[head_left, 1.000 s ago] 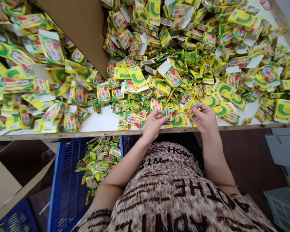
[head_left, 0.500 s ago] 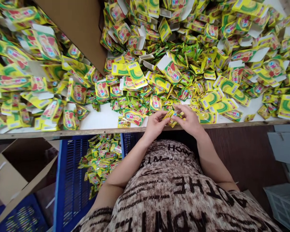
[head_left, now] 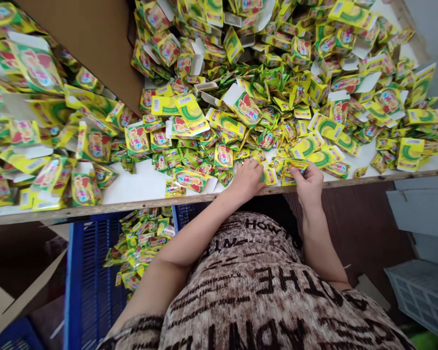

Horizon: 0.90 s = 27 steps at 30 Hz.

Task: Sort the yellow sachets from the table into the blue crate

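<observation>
From the head view, the table's front edge (head_left: 131, 198) is a worn wooden strip running across just beyond the person's shirt (head_left: 237, 291). Both hands work just above it, well apart from one another. The right hand (head_left: 309, 183) pinches a yellow packet (head_left: 295, 166) between thumb and fingers, over the tabletop near the edge. The left hand (head_left: 247, 180) lies palm down with its fingers bent over the near side of the pile; its fingertips are hidden, so I cannot tell whether it grips anything.

The clearest room is a white stretch of table (head_left: 142, 179) left of the hands, between the boxes (head_left: 83, 187) on the left and the middle heap. A smaller bare patch shows to the right, beyond the right hand. Behind the hands, boxes and green sachets (head_left: 273, 78) close off the table. A brown cardboard (head_left: 83, 43) slants in from the back, parting the left heap from the middle one.

Many boxes have white flaps standing open; their insides are mostly hidden. Below the edge, a blue crate (head_left: 73, 282) holds a mound of yellow-green packs (head_left: 142, 243). At lower right stands a grey bin (head_left: 419, 287), its contents unclear.
</observation>
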{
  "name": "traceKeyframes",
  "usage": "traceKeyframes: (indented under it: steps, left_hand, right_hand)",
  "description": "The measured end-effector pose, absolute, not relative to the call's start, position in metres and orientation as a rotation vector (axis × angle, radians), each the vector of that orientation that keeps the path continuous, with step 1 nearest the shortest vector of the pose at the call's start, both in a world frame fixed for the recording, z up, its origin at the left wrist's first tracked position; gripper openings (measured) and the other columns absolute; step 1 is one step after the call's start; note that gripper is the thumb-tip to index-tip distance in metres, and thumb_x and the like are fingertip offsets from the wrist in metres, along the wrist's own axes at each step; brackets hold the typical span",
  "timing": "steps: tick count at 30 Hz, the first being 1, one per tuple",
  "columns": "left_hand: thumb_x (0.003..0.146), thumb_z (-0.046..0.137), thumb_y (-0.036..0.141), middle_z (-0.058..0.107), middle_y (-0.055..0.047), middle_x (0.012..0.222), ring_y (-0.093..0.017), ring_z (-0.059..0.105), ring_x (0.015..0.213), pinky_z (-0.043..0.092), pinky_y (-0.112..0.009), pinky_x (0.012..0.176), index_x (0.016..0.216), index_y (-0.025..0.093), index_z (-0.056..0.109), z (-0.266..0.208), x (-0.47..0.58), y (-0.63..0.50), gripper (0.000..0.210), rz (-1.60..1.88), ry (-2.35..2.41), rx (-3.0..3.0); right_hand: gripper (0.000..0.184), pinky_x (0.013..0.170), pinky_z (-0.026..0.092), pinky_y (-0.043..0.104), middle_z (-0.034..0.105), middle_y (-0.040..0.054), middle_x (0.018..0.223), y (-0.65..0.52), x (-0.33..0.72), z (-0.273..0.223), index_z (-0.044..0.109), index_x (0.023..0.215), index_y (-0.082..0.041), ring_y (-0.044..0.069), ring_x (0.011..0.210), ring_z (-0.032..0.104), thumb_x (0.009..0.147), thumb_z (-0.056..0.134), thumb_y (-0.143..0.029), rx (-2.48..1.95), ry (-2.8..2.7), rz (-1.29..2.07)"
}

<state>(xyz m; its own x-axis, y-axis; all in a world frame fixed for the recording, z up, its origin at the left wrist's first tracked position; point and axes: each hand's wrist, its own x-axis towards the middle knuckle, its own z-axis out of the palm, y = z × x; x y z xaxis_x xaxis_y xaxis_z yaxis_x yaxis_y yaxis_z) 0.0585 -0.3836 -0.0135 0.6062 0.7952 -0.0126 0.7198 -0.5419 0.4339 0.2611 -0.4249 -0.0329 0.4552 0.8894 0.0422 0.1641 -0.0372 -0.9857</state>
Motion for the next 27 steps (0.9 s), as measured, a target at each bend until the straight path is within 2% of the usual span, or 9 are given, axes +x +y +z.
traceKeyframes:
  steps: [2, 6, 8, 12, 14, 17, 21, 24, 27]
  left_hand:
    - [0.084, 0.070, 0.037, 0.060, -0.017, 0.121, -0.032, 0.053, 0.114, 0.045, -0.044, 0.094, 0.115, 0.011, 0.062, -0.009, 0.066, -0.378, 0.041, 0.120, 1.169, 2.482]
    - [0.087, 0.065, 0.031, 0.058, -0.017, 0.124, -0.032, 0.054, 0.113, 0.045, -0.043, 0.094, 0.137, 0.014, 0.049, 0.000, 0.061, -0.375, 0.056, -0.024, 1.070, 2.556]
    - [0.089, 0.059, 0.025, 0.057, -0.019, 0.127, -0.034, 0.052, 0.115, 0.045, -0.046, 0.092, 0.140, 0.013, 0.047, 0.004, 0.056, -0.376, 0.054, -0.107, 1.129, 2.572]
    - [0.088, 0.046, 0.009, 0.056, -0.022, 0.130, -0.035, 0.049, 0.121, 0.038, -0.055, 0.101, 0.142, 0.006, 0.043, 0.001, 0.048, -0.377, 0.055, -0.103, 1.249, 2.622]
    - [0.087, 0.046, 0.007, 0.055, -0.023, 0.132, -0.034, 0.048, 0.124, 0.038, -0.054, 0.101, 0.141, 0.007, 0.046, -0.003, 0.045, -0.374, 0.054, -0.018, 1.252, 2.618]
    - [0.090, 0.051, 0.016, 0.061, -0.018, 0.126, -0.031, 0.052, 0.121, 0.039, -0.048, 0.100, 0.130, 0.013, 0.057, -0.011, 0.039, -0.372, 0.040, 0.297, 1.236, 2.475]
    - [0.093, 0.056, 0.033, 0.070, -0.008, 0.101, -0.021, 0.062, 0.094, 0.047, -0.035, 0.088, 0.108, 0.017, 0.064, -0.021, 0.035, -0.377, 0.023, 0.863, 1.164, 1.855]
    - [0.094, 0.054, 0.037, 0.068, -0.004, 0.090, -0.017, 0.062, 0.082, 0.048, -0.028, 0.076, 0.099, 0.018, 0.062, -0.026, 0.034, -0.385, 0.021, 0.941, 1.055, 1.485]
    - [0.093, 0.053, 0.036, 0.066, -0.002, 0.086, -0.016, 0.060, 0.081, 0.046, -0.026, 0.076, 0.096, 0.019, 0.061, -0.030, 0.033, -0.394, 0.020, 0.952, 1.117, 1.423]
  right_hand:
    - [0.025, 0.061, 0.057, 0.029, 0.069, 0.0027, 0.083, -0.427, 0.257, -0.031, 0.066, 0.088, -0.019, 0.016, 0.072, 0.063, 0.074, 0.077, -0.036, -1.504, -0.933, 0.722]
    - [0.024, 0.058, 0.057, 0.026, 0.065, -0.0003, 0.077, -0.431, 0.259, -0.032, 0.065, 0.082, -0.018, 0.013, 0.066, 0.059, 0.072, 0.079, -0.035, -1.498, -0.871, 0.717]
    - [0.027, 0.055, 0.057, 0.026, 0.065, -0.0007, 0.076, -0.432, 0.260, -0.033, 0.065, 0.082, -0.018, 0.013, 0.064, 0.058, 0.071, 0.080, -0.037, -1.489, -0.824, 0.754]
    - [0.029, 0.057, 0.058, 0.027, 0.067, -0.0002, 0.076, -0.432, 0.257, -0.034, 0.065, 0.082, -0.018, 0.013, 0.065, 0.061, 0.069, 0.082, -0.038, -1.465, -0.783, 0.768]
    - [0.029, 0.059, 0.058, 0.027, 0.069, 0.0006, 0.079, -0.432, 0.253, -0.033, 0.066, 0.083, -0.018, 0.014, 0.068, 0.062, 0.069, 0.082, -0.037, -1.448, -0.788, 0.780]
    - [0.028, 0.060, 0.056, 0.026, 0.071, 0.0016, 0.085, -0.427, 0.246, -0.028, 0.067, 0.089, -0.018, 0.014, 0.071, 0.063, 0.072, 0.081, -0.036, -1.416, -0.809, 0.772]
    - [0.026, 0.069, 0.056, 0.028, 0.070, 0.0008, 0.088, -0.412, 0.228, -0.011, 0.066, 0.095, -0.021, 0.015, 0.077, 0.065, 0.078, 0.077, -0.036, -1.312, -0.880, 0.634]
    - [0.024, 0.081, 0.056, 0.033, 0.070, 0.0026, 0.095, -0.399, 0.211, 0.002, 0.065, 0.102, -0.023, 0.018, 0.087, 0.066, 0.084, 0.071, -0.038, -1.304, -1.079, 0.555]
    - [0.021, 0.082, 0.054, 0.038, 0.068, 0.0056, 0.091, -0.395, 0.199, 0.006, 0.066, 0.098, -0.023, 0.022, 0.088, 0.063, 0.085, 0.069, -0.039, -1.413, -1.396, 0.417]
